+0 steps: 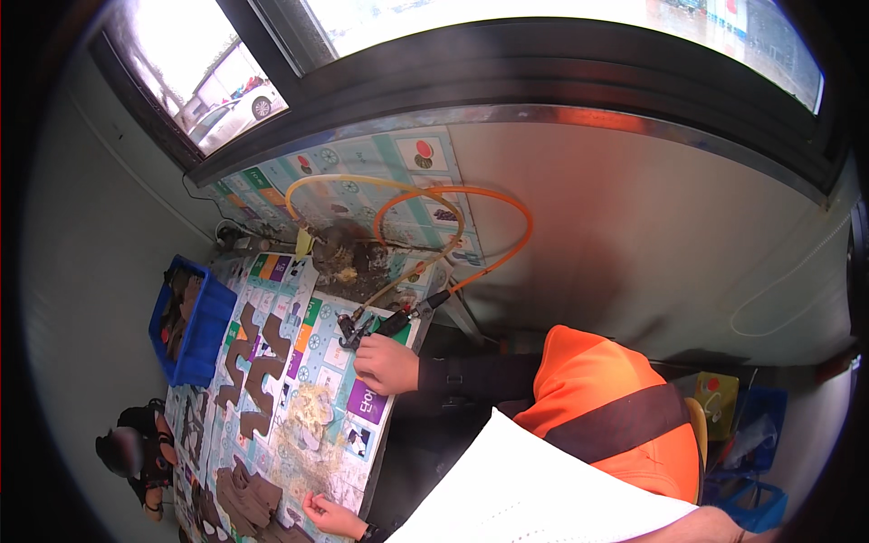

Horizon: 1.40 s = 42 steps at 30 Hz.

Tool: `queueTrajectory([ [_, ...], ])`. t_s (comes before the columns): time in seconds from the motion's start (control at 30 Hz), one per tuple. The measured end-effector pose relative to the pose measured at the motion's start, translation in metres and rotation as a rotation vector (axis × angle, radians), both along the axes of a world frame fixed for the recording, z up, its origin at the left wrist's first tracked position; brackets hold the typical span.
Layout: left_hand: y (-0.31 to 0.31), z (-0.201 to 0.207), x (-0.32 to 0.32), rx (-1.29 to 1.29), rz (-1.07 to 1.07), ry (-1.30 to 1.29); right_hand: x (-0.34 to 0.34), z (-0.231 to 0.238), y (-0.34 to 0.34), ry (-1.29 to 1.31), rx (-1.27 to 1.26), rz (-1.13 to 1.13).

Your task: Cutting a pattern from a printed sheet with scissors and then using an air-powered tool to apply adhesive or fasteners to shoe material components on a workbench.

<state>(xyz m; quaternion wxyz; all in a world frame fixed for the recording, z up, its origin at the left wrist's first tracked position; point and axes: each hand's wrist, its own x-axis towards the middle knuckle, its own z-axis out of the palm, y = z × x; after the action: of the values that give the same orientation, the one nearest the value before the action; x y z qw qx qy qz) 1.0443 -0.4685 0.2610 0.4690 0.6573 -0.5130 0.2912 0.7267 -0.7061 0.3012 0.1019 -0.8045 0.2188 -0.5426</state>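
In an orange and dark garment with dark sleeves, my arms come in from the right. My right hand (387, 364) rests at the table edge with curled fingers, just below a spray gun (396, 323) fed by hoses. Whether anything is in its fingers is hidden. My left hand (333, 517) lies lower, palm partly up, fingers loosely apart and holding nothing, beside a crumpled pile of brown pieces (251, 500). Farther off, wavy brown cut strips (263, 371) lie on the patterned table cover (312, 366). Pale dried residue (308, 421) spots the cover between my hands.
A blue bin (210, 330) of brown pieces stands at the table's far side. A residue-caked pot (339, 249) stands near the wall, with an orange hose (532, 222) looping past. Another person (136, 457) is at far left. Something white (534, 489) with bare skin beside it blocks the lower foreground.
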Motion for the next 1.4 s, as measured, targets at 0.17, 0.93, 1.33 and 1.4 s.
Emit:
queueTrajectory([
  [0.17, -0.002, 0.009, -0.021, 0.106, 0.076, 0.228, -0.005, -0.002, -0.002, -0.002, 0.001, -0.001],
  [0.93, 0.008, 0.028, -0.073, 0.110, 0.277, 0.520, -0.004, 0.008, 0.001, 0.030, 0.010, 0.074],
  [1.33, 0.006, 0.030, -0.075, 0.115, 0.281, 0.485, -0.003, 0.009, 0.001, 0.039, 0.010, 0.067],
  [1.4, 0.006, 0.031, -0.075, 0.117, 0.278, 0.483, -0.003, 0.009, 0.001, 0.043, 0.008, 0.066],
])
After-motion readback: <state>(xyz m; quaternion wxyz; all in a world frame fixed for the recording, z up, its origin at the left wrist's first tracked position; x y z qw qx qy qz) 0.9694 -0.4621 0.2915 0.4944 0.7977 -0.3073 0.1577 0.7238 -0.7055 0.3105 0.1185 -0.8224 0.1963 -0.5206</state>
